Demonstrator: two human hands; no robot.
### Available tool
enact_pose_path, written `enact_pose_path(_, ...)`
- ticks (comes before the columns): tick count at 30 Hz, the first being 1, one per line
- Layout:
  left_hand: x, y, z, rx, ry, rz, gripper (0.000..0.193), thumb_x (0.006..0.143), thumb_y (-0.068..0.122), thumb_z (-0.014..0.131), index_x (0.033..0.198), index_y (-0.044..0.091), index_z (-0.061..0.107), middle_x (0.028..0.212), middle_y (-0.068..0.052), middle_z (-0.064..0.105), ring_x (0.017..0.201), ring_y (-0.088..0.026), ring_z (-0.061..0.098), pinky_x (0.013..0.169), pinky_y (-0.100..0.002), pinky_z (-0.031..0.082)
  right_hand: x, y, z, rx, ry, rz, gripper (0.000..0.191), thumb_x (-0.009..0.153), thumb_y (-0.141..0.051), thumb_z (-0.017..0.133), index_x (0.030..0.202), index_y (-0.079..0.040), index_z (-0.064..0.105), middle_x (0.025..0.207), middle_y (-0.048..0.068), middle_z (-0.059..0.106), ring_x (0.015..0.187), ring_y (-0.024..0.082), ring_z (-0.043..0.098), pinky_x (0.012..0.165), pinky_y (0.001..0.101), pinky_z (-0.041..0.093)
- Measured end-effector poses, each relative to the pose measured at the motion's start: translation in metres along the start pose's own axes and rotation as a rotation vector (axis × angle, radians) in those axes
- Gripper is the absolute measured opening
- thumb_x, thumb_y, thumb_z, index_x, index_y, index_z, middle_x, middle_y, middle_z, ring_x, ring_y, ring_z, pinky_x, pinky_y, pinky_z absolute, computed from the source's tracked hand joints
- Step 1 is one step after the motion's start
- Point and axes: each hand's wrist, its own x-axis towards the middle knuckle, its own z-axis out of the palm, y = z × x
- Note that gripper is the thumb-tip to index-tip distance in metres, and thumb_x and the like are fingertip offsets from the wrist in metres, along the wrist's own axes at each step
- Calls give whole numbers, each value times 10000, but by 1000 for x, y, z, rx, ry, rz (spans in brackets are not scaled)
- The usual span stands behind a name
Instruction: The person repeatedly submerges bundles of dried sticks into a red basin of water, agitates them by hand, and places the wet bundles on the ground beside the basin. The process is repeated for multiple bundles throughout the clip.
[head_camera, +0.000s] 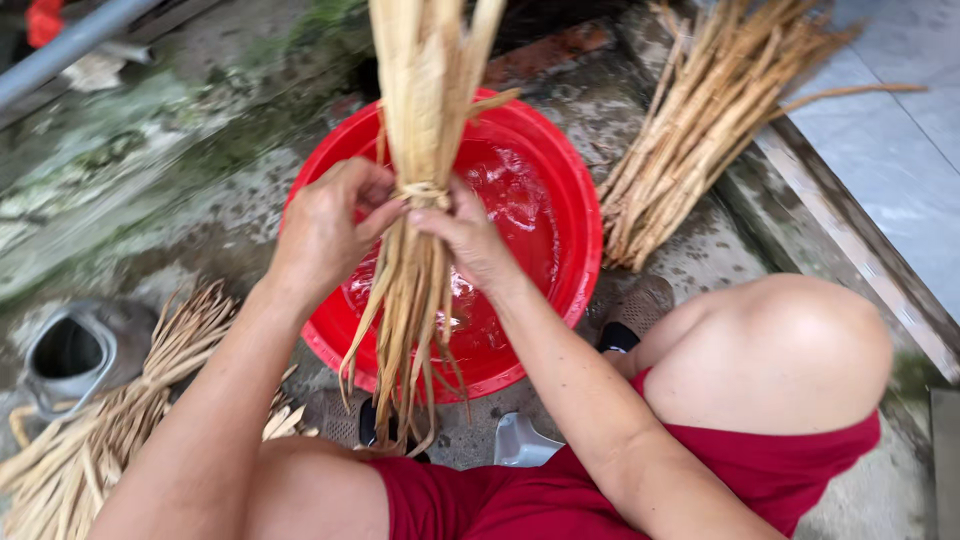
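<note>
Both hands, left hand (325, 225) and right hand (470, 235), seemingly grip the bundle (420, 120), top cropped.

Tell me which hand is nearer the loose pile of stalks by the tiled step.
Right. The right hand grips the tied bundle on the side toward the pile; the left hand is on the bundle's far side.

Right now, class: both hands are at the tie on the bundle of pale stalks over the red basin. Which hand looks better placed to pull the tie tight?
Probably the right hand: its fingertips pinch the tie, while the left hand grips the bundle beside it.
</note>
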Motion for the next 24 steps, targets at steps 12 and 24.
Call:
enact_pose_path(12,-13,-15,30,-41,-191,8,187,943,186,632,911,3,604,862,-133,614,793,-292,647,718,-447,533,22,52,-37,-106,357,-86,746,776,73,700,1446,-75,408,1164,115,626,969,209,677,816,334,635)
enact_pose_path(24,-6,-8,-8,221,-230,-297,392,876,357,760,1104,86,591,725,-89,672,661,-186,661,619,-390,541,20,49,-50,-840,414,-85,471,821,-126,807,1227,-37,586,1083,138,752,969,233,751,872,376,598)
